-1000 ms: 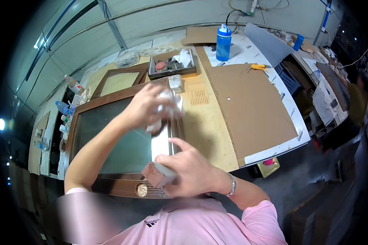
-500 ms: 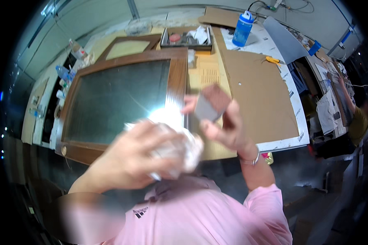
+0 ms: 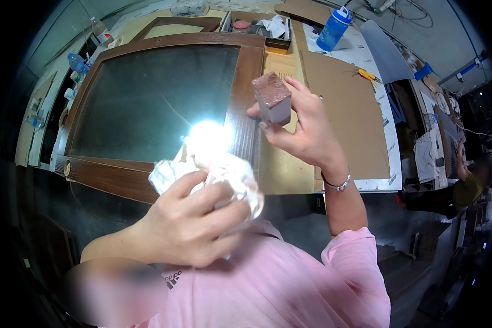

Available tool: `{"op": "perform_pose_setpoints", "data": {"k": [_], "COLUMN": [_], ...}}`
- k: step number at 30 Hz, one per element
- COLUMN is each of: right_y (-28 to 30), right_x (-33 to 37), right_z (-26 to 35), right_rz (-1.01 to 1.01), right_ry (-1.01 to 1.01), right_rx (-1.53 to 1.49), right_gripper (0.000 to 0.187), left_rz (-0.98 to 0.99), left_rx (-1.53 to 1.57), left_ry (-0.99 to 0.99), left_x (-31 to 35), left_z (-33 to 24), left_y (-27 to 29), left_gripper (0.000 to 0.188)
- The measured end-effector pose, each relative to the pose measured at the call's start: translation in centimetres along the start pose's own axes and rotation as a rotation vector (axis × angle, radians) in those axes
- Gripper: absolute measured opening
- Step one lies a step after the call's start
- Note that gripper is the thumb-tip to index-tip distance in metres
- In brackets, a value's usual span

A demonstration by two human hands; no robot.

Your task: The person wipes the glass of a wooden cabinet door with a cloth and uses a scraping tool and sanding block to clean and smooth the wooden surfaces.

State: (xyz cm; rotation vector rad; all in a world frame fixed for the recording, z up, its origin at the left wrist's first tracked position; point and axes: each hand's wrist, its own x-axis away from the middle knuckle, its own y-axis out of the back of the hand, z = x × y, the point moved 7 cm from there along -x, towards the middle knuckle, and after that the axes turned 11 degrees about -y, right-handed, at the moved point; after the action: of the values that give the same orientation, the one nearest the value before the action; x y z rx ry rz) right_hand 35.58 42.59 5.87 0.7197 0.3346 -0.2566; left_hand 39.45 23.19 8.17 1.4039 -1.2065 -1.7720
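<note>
A crumpled white cloth (image 3: 224,169) is bunched in my left hand (image 3: 188,227), whose fingers curl around it in front of my chest. My right hand (image 3: 309,126) grips a small block (image 3: 272,95) with a reddish-brown, worn-looking top face and grey sides, held up between thumb and fingers. Its exact kind I cannot make out. Under and beyond my hands lies a dark brown wooden-framed panel (image 3: 249,93) with a dark, glossy glass-like centre (image 3: 153,104) that reflects a bright light. The cloth overlaps the panel's near edge in view; whether they touch is unclear.
An open box (image 3: 257,35) of odds and ends stands behind the panel. Cardboard (image 3: 347,120) covers the right side, with a blue bottle (image 3: 333,30) and a yellow-handled tool (image 3: 368,75). Bottles (image 3: 76,63) line the left. Another person (image 3: 470,188) is at far right.
My right hand has raised the block away from me and turned it, so its reddish-brown face now points up. The left hand still holds the cloth, lower and less blurred. My view has shifted.
</note>
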Motion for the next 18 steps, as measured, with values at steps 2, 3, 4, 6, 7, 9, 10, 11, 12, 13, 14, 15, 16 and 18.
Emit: {"op": "perform_pose_setpoints", "data": {"k": [2,3,4,6,7,9,10,11,12,13,14,15,16,18], "right_y": [-0.3,-0.2,-0.3,-0.3,-0.1,-0.2,-0.3,-0.3,-0.5,-0.7,-0.7,-0.7,-0.9,-1.0], "right_x": [0.1,-0.1,-0.2,-0.2,0.0,0.1,0.5,0.6,0.3,0.2,0.4,0.4,0.2,0.4], "right_z": [0.2,0.2,0.3,0.4,0.2,0.4,0.3,0.1,0.3,0.5,0.0,-0.1,0.0,1.9], "right_rz": [0.008,0.003,-0.001,-0.005,-0.011,-0.026,-0.041,-0.053,-0.051,-0.051,-0.04,-0.019,0.006,0.083], "right_ry": [-0.012,-0.006,0.001,-0.027,-0.045,-0.021,-0.024,-0.026,-0.012,0.0,-0.072,-0.128,-0.183,-0.193], "right_rx": [0.033,0.03,0.026,-0.024,-0.044,-0.002,0.022,0.014,0.0,-0.012,-0.102,-0.197,-0.289,-0.589], "right_gripper": [0.024,0.023,0.022,0.022,0.021,0.021,0.021,0.021,0.022,0.025,0.026,0.027,0.028,0.042], "left_rz": [-0.028,-0.021,-0.014,0.001,0.02,0.141,0.163,0.108,0.052,-0.008,-0.097,-0.123,-0.151,0.027], "left_rx": [-0.04,-0.03,-0.02,-0.011,-0.011,-0.08,-0.093,-0.15,-0.216,-0.297,-0.338,-0.326,-0.316,-0.168], "left_ry": [-0.018,-0.005,0.008,0.044,0.037,0.073,0.124,0.171,0.236,0.242,0.205,0.208,0.214,0.278], "left_x": [0.7,0.7,0.7,0.8,1.3,2.7,3.7,4.0,4.3,3.9,3.4,3.1,2.9,0.8], "left_z": [-1.1,-1.2,-1.4,-1.8,-1.8,-2.0,-1.5,-0.5,0.2,0.6,1.1,1.8,2.5,3.9], "left_y": [0.4,0.3,0.3,0.4,1.0,3.5,4.4,5.5,6.7,7.6,7.8,7.2,6.7,4.6], "left_gripper": [0.019,0.018,0.018,0.017,0.017,0.016,0.016,0.017,0.018,0.02,0.023,0.027,0.03,0.043]}}
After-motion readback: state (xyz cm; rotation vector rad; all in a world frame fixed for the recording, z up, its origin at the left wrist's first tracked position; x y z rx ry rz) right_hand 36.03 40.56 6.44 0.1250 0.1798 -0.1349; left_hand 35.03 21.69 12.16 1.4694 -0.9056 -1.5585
